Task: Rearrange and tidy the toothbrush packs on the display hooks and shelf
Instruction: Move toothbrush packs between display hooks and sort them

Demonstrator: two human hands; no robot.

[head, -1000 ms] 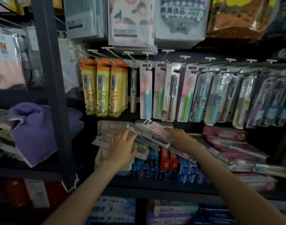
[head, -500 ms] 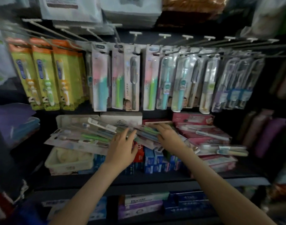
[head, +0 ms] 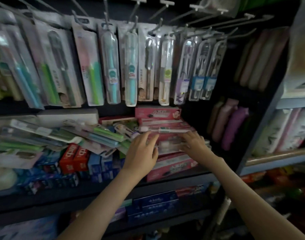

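**Toothbrush packs [head: 111,66]: pink stack [head: 165,115] squared on the shelf [head: 96,189]**

Toothbrush packs are hung on the display hooks [head: 134,14]; more lie heaped askew on the shelf over toothpaste cartons [head: 73,156]. The pink stack at the right is touched by both hands: the left hand [head: 141,153] is spread against its end; the right hand [head: 194,144] is laid over its front, any pinch hidden. The packs are judged light, stiff and slippery, best taken by the card edges. One brush is sealed in each blister.

Dark shelf [head: 53,200], red and blue boxes [head: 79,159], pink boxes [head: 172,168] stacked right
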